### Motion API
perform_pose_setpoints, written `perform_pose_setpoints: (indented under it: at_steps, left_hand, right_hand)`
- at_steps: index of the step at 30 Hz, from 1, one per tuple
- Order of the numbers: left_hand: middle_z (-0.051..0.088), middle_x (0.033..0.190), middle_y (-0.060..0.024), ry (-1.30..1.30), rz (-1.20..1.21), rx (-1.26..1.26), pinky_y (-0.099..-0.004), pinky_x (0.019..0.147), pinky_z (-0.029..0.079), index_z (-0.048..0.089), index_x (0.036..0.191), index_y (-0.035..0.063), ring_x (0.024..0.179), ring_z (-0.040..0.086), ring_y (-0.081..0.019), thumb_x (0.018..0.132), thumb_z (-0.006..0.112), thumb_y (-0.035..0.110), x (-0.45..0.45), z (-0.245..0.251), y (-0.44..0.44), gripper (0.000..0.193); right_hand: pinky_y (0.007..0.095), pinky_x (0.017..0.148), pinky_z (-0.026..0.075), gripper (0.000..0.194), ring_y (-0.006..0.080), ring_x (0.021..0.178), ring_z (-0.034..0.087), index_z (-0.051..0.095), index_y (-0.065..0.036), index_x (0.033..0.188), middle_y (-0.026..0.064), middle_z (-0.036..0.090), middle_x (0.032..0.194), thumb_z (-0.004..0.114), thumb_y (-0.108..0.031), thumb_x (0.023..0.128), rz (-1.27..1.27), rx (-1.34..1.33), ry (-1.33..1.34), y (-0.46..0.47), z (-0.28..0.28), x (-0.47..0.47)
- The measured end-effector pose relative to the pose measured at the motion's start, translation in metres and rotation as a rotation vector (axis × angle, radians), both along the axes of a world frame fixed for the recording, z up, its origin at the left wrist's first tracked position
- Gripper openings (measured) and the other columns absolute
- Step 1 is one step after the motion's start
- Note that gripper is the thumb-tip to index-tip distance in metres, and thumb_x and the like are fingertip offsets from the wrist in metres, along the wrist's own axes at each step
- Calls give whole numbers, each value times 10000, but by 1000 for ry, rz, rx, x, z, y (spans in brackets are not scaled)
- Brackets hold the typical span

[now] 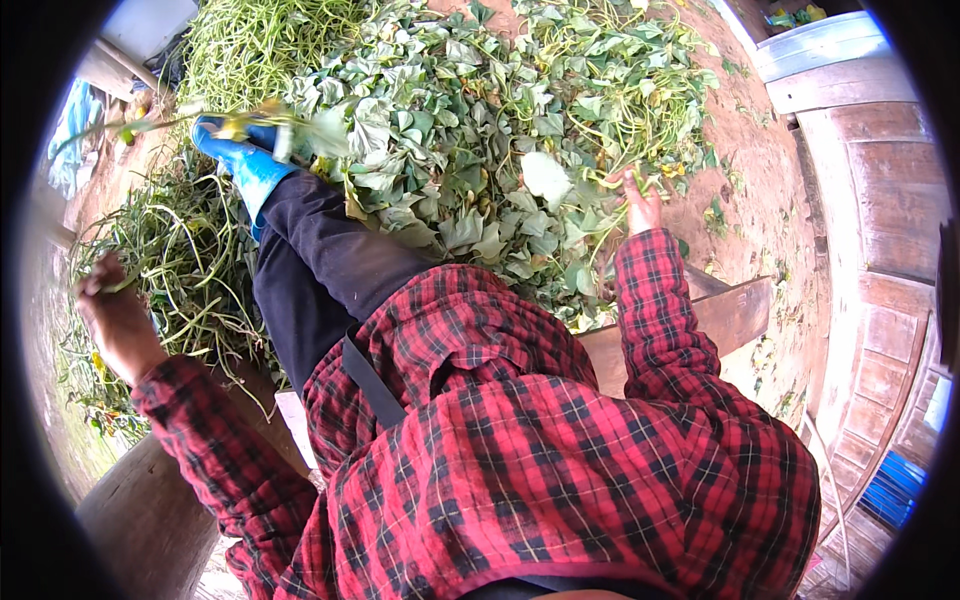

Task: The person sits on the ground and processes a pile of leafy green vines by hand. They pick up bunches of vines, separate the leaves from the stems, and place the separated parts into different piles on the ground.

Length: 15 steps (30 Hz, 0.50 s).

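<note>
A broad heap of cut leafy vines (465, 135) lies on the ground before me. At its right side my right hand (642, 204) is closed round several green vine stems. My left hand (116, 319), blurred, is raised at the left above a darker pile of vine stems (202, 270); its fingers look curled, but I cannot tell if they hold anything. A blurred loose vine with yellowing leaves (255, 124) hangs in the air over my blue rubber boots (251, 169). Bare green stalks (251, 56) are heaped at the top left.
A wooden board seat (731, 311) shows beneath me. Wooden plank walling (892, 180) stands at the right, past bare reddish earth (757, 217). A thick rounded log or post (146, 502) is at the lower left. Blue plastic sheeting (71, 139) lies at the far left.
</note>
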<state>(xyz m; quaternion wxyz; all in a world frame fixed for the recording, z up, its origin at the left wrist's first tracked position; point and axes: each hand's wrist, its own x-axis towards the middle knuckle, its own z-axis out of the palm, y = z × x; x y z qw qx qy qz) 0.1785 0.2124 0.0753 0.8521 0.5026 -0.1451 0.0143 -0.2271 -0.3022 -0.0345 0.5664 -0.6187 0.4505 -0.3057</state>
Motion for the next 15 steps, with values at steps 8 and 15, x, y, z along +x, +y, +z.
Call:
perform_pose_setpoints:
  at_steps: [8, 15]
  left_hand:
    - [219, 1416, -176, 643, 328, -161, -444, 1095, 147, 191, 1364, 31, 1313, 214, -308, 922, 393, 330, -8, -61, 88, 571]
    - [432, 1307, -118, 739, -82, 155, -361, 1000, 361, 363, 1294, 19, 1177, 439, -229, 921, 445, 270, -40, -127, 18, 456]
  right_hand:
    - [317, 566, 506, 232, 151, 627, 510, 502, -17, 1068, 51, 535, 723, 555, -126, 871, -324, -76, -384, -40, -36, -79]
    - [289, 624, 462, 204, 161, 699, 540, 535, -13, 960, 104, 557, 817, 611, -121, 804, 479, 599, -410, -74, -37, -116]
